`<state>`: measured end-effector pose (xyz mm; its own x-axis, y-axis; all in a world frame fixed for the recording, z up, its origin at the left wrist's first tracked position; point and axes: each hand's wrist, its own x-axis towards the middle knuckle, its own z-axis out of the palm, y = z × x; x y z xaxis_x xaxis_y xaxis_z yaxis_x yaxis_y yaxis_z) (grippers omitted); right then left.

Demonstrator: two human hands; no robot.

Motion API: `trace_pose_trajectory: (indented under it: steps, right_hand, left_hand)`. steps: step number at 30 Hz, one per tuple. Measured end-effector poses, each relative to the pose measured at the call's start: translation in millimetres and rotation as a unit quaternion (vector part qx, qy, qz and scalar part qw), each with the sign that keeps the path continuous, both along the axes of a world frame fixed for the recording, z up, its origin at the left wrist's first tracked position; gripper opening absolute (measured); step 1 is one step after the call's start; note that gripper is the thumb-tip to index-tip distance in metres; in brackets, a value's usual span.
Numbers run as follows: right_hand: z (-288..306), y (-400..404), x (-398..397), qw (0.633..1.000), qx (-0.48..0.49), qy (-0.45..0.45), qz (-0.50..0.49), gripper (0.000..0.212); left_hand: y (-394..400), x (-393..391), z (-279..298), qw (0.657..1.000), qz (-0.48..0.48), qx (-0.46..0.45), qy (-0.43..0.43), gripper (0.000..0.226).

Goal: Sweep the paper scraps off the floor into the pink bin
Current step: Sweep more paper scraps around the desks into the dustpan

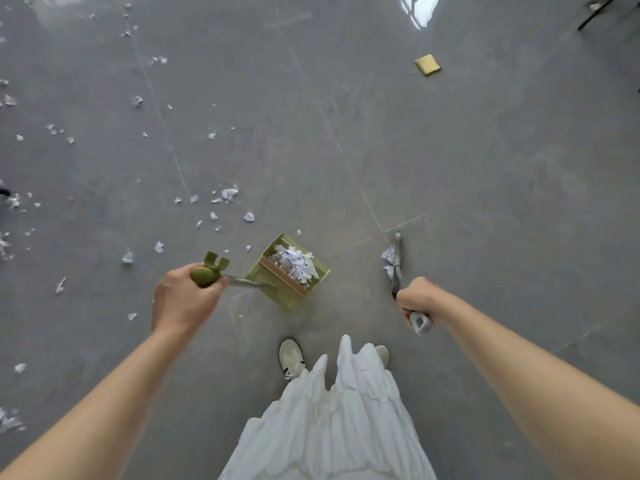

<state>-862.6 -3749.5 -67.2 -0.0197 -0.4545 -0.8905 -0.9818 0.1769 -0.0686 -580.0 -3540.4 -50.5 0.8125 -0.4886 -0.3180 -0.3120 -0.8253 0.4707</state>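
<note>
Now, your left hand has its fingers curled tight round the green grip of the dustpan, whose pan sits low, just ahead of and to the right of those fingers, already holding a heap of white scraps. Your right hand has its fingers wrapped round the grey broom, the head reaching forward from the knuckles with a few scraps caught against its left side. Most loose scraps lie on the floor well to the left of and beyond your left fingers, scattered thin out to the frame's left edge. The pink bin is not in view. Judging by looks, the paper is very light and soft: it will flutter, skid and cling to bristles, so short, low strokes should serve better than fast ones, and the loaded pan wants to stay level. Keep hold high on both handles as you have them. Ahead of both sets of fingers the floor lies open; a small gold block sits far beyond the right fingers, and dark furniture legs show at the top right corner. Your shoes and white skirt are close behind the pan, so there's little room to pull back.
</note>
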Motion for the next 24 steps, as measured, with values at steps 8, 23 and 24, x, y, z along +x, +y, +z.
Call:
trace_pose_trajectory:
  steps: [8, 23, 24]
  right_hand:
    - [17.5, 46.0, 110.1, 0.997, 0.02, -0.069, -0.015, 0.018]
    - [29.8, 58.3, 201.5, 0.977, 0.077, -0.158, -0.121, 0.021]
    - [31.9, 57.2, 206.3, 0.98, 0.07, -0.154, -0.105, 0.021]
  left_hand:
    - [77.6, 56.9, 0.6, 0.999, 0.041, 0.027, -0.006, 0.012]
    - [143.2, 65.0, -5.0, 0.99, 0.129, 0.058, 0.005, 0.016]
    - [143.7, 63.0, -5.9, 0.989, 0.138, 0.056, 0.006, 0.017]
